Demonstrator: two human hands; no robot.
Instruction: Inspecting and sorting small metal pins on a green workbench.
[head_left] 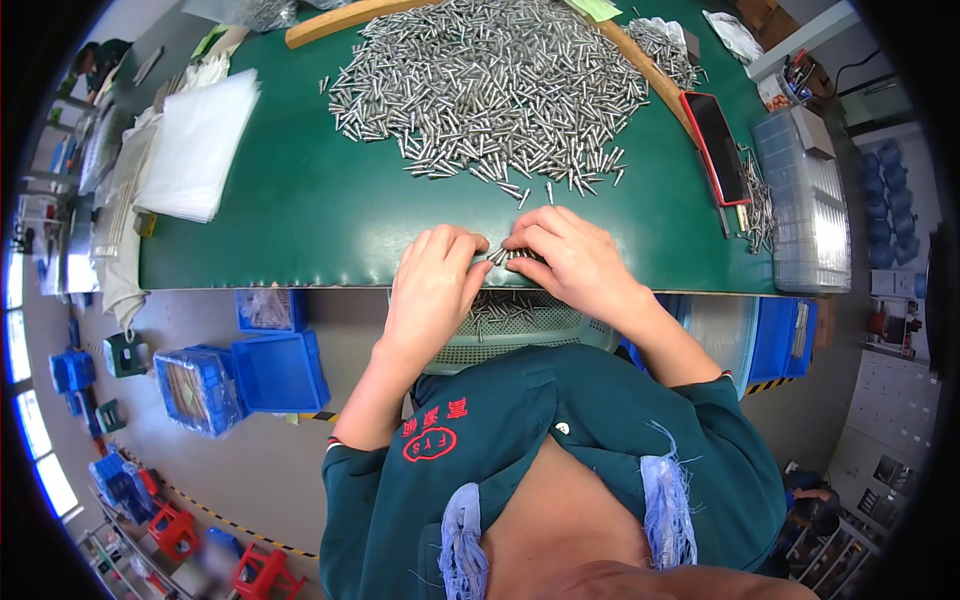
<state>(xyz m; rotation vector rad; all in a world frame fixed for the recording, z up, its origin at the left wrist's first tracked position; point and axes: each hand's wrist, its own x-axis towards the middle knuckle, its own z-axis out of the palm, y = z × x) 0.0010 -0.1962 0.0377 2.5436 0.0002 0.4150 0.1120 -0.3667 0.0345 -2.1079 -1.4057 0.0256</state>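
Note:
Small silvery metal pins sit in a short row between my two hands at the front edge of the green table. My right hand is curled round them, thumb below and fingers above. From the other side my left hand closes its thumb and bent fingers on the row's left end. Beyond my hands spreads a large heap of similar pins, with a few strays at its near edge. Below the table edge, a pale green plastic basket at my lap holds more pins.
Curved wooden strips border the heap. To the right lie a red-framed phone-like device, more loose pins and clear plastic boxes. White plastic bags lie at left. Blue crates stand on the floor.

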